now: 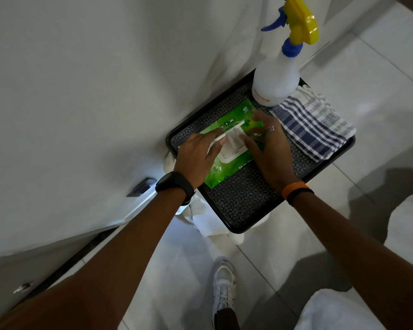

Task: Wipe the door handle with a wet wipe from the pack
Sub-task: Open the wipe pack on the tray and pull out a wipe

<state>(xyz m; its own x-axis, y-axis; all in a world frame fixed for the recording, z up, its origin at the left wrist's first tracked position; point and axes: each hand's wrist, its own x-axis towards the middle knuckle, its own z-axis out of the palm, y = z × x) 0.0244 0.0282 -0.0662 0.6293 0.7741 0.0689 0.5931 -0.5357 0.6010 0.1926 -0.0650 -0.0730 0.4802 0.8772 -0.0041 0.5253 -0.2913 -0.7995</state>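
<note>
Head view looks steeply down on both bare forearms reaching forward over a black tray with a checked liner. On it lies a green wet wipe pack, its white flip lid raised on the left. Left hand, wearing a black watch at the wrist, curls its fingers against the lid and keeps it up. Right hand, with a ring and an orange and black band at the wrist, lies flat on the pack with fingers loosely spread; its thumb and forefinger meet at a white wipe standing out of the opening, though whether they pinch it cannot be told.

Behind the pack, a white spray bottle with a yellow and blue trigger stands at the tray's far corner, and a blue-striped cloth overhangs the right rim. White wall runs close along the left; open tiled floor lies to the right. A white shoe stands on the floor below the tray.
</note>
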